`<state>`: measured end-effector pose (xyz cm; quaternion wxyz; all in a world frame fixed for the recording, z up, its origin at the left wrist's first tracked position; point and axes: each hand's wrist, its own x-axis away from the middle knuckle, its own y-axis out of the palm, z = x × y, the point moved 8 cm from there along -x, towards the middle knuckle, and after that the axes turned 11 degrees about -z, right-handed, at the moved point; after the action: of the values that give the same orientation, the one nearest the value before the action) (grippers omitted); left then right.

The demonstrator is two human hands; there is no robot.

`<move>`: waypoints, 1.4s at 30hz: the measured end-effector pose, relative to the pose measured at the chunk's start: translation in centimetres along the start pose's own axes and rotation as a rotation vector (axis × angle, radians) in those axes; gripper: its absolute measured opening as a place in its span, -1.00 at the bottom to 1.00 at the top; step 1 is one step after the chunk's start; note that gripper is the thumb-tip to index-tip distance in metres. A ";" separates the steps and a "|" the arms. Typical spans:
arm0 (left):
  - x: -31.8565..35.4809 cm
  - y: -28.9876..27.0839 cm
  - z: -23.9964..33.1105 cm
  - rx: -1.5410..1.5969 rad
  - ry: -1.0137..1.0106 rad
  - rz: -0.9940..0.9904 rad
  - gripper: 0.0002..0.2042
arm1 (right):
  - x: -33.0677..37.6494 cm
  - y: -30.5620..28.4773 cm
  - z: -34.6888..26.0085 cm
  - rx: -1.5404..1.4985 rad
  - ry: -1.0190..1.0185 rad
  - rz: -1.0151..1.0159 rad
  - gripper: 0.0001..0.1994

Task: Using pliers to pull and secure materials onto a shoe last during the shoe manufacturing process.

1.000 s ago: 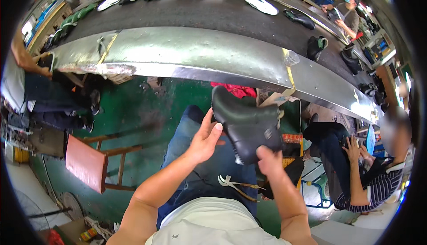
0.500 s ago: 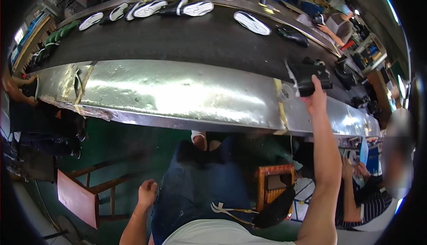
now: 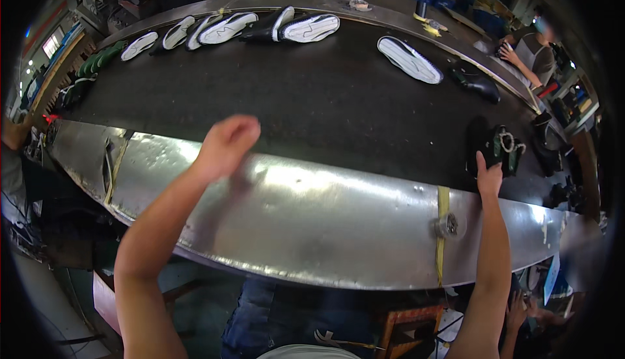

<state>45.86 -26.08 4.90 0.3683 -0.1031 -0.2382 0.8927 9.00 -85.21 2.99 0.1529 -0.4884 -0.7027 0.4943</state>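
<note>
My right hand (image 3: 489, 175) is closed on a black shoe (image 3: 480, 144) at the right of the dark conveyor belt (image 3: 312, 92). Right beside that shoe are dark pieces with pale rings (image 3: 509, 143) on top; their kind is hard to make out. Over the near edge of the belt, my left hand (image 3: 228, 147) hangs in the air with its fingers curled together. Nothing shows in it, and it is slightly blurred by motion.
A metal ledge (image 3: 325, 215) runs along the belt's near side, with a small clear cup (image 3: 449, 226) by a yellow strip. White-soled shoes (image 3: 311, 28) lie along the far edge. A co-worker (image 3: 537, 53) stands at the far right. A wooden stool (image 3: 410, 323) is below the ledge.
My left hand has risen from beside my legs to above the belt edge. My right hand has carried the black shoe from over the ledge to the belt. The view has shifted closer.
</note>
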 end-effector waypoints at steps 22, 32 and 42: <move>-41.0 1.9 -5.3 -0.389 -0.329 0.322 -0.24 | -0.6 2.1 0.6 -0.246 -0.065 0.023 -0.43; -21.4 3.2 1.3 0.156 -0.256 -0.171 -0.42 | -0.3 1.0 1.9 -0.277 0.006 -0.005 -0.31; 26.4 8.1 2.9 1.095 -0.060 -0.226 0.02 | 24.7 -3.1 1.1 -0.247 -0.395 -0.025 -0.50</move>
<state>21.20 -13.43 3.14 0.4544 0.1545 0.2401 0.8438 -5.13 -65.25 -1.52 -0.0425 -0.3885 -0.7799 0.4888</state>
